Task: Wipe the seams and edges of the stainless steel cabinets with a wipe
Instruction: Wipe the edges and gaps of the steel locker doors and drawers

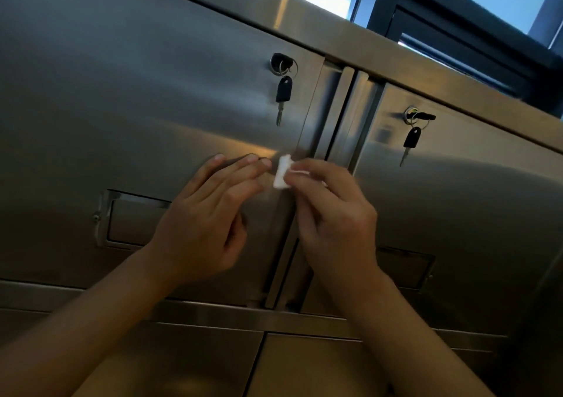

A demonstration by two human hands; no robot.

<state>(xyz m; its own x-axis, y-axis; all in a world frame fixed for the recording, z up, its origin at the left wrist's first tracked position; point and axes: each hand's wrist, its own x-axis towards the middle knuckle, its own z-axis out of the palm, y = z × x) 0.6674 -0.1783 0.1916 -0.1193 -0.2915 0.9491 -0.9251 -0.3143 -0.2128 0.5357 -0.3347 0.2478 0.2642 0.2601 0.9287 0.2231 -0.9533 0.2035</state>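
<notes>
Two stainless steel cabinet doors fill the view: the left door (137, 98) and the right door (463, 201). A vertical seam (333, 113) runs between them. My right hand (332, 217) pinches a small folded white wipe (281, 172) against the right edge of the left door, just beside the seam. My left hand (210, 214) rests with straight fingers flat on the left door, its fingertips close to the wipe.
A black key (284, 92) hangs from the left door's lock, another key (411, 141) from the right door's lock. Recessed handles (134, 220) sit low in each door. A horizontal rail (243, 317) and lower doors lie below. A window frame (475, 31) stands above.
</notes>
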